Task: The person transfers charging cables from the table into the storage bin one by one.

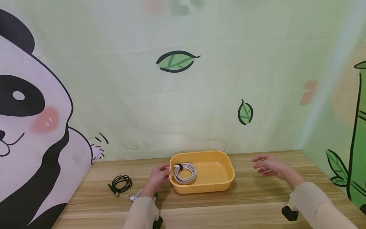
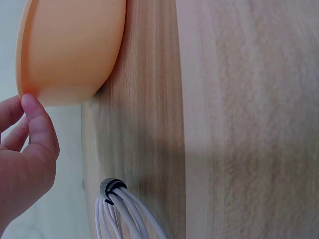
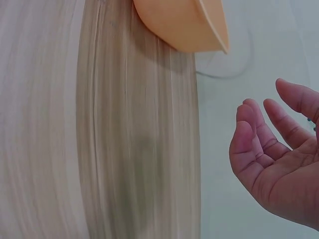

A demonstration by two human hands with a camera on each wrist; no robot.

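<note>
My left hand [image 1: 158,177] is at the left end of a yellow tray [image 1: 203,189], thumb and fingers pinching its rim; in the left wrist view the thumb [image 2: 36,122] meets the rim corner. Inside the tray, at its left, lies a coiled white cable [image 1: 193,179] with a black strap. My right hand [image 1: 270,167] hovers to the right of the tray, apart from it, fingers loosely bent and holding nothing. Partly hidden by the left wrist, another white cable [image 1: 132,197] lies on the table; its black strap [image 2: 113,189] shows in the left wrist view.
A coiled black cable [image 1: 121,184] lies on the wooden table [image 1: 211,211] at the left. Behind the table hangs a pale green backdrop [image 1: 128,95] printed with a panda and leaves, which also borders both sides.
</note>
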